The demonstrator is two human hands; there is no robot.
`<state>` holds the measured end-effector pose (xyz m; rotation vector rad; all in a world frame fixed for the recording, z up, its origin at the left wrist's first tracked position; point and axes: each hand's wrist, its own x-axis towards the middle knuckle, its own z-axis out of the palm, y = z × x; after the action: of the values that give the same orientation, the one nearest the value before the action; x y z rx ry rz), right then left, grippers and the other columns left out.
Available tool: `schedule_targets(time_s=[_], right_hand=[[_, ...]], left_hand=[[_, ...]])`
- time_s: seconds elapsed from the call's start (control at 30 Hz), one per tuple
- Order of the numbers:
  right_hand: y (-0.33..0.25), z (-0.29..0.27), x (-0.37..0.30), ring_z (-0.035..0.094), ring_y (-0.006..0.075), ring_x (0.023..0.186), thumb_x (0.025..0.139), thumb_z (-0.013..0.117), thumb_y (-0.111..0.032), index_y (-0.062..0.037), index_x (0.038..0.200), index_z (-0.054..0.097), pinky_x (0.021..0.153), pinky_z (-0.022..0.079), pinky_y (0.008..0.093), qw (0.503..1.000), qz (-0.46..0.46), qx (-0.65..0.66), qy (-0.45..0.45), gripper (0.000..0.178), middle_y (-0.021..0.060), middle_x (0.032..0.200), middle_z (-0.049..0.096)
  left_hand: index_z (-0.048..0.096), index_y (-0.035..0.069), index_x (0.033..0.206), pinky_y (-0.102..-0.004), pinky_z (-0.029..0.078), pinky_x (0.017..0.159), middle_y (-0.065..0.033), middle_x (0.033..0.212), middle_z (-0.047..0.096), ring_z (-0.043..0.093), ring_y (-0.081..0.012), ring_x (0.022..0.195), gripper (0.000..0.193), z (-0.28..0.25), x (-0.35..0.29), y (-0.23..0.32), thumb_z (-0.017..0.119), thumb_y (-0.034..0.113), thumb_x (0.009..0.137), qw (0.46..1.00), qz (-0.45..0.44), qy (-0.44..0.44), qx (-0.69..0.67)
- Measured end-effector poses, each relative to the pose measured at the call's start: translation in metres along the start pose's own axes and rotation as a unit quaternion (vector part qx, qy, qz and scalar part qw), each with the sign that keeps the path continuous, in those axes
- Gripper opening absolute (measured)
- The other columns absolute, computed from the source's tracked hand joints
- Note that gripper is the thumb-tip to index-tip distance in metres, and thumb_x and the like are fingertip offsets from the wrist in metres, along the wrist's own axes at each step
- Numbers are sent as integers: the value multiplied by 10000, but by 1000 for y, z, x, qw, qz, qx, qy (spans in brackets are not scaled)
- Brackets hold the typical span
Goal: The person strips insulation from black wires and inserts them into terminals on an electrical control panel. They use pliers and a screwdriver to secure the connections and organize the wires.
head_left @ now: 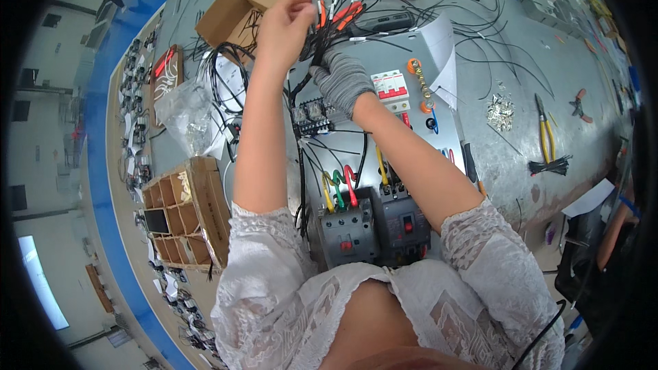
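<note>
In the upper middle of the frame the person's left hand, bare, has its fingers pinched shut around a bundle of thin black wires that fans up from a metal mounting panel lying on the grey bench. Just to the right and slightly lower, the right hand, in a grey knit glove, is clenched around the same bundle where it gathers, touching the wires below the left hand.

Directly under the gloved hand sits a black terminal block, with more black wires running down from it toward the lower middle of the frame. There, 2 dark grey breaker units stand side by side, fed by looped yellow, green and red leads. A white and red breaker lies on the panel right of the gloved hand.

At the upper left of the bundle is an open cardboard box. A divided cardboard tray sits at the left edge of the bench. On the right of the bench lie yellow-handled pliers and, just below them, a small bunch of black cable ties.
</note>
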<state>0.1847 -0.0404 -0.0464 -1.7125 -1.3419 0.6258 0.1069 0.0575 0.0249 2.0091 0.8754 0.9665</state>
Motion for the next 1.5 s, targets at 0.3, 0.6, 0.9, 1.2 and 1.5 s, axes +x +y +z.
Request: schedule_targets(time_s=[0.3,0.6,0.9,1.2,1.5], right_hand=[[12,11,4,624,273,688,832,610,-201,-22,912,624,679,475,368,999,-22,23,17,196,143,715,647],[0,7,-1,629,282,714,835,596,-184,-24,960,614,693,475,373,1000,-24,-7,2,204,143,750,652],[9,9,4,626,303,748,831,590,-156,-8,1024,577,710,474,384,1000,-14,-22,-11,244,165,818,650],[8,8,3,622,322,767,825,599,-175,-10,995,592,719,471,397,1000,-13,-25,-4,237,164,813,651],[4,6,2,617,330,757,827,597,-195,-17,953,601,714,467,405,1000,-13,-25,2,219,162,784,646]], left_hand=[[566,55,953,-196,423,676,-23,857,640,580,-76,787,143,-15,-7,5,587,175,878,984,-79,-66,-146],[614,29,996,-215,423,635,1,810,605,514,-67,687,196,-14,-14,1,585,162,855,986,-94,-129,-41],[612,29,883,-201,388,580,19,756,573,484,-56,637,150,-7,-6,-1,608,164,815,985,-102,-138,-25],[614,25,858,-199,378,572,29,731,558,473,-53,625,142,-4,-6,2,618,163,822,985,-81,-149,-10],[587,35,854,-199,388,586,10,752,578,514,-55,662,124,-4,-14,-3,597,157,841,985,-129,-99,-60]])
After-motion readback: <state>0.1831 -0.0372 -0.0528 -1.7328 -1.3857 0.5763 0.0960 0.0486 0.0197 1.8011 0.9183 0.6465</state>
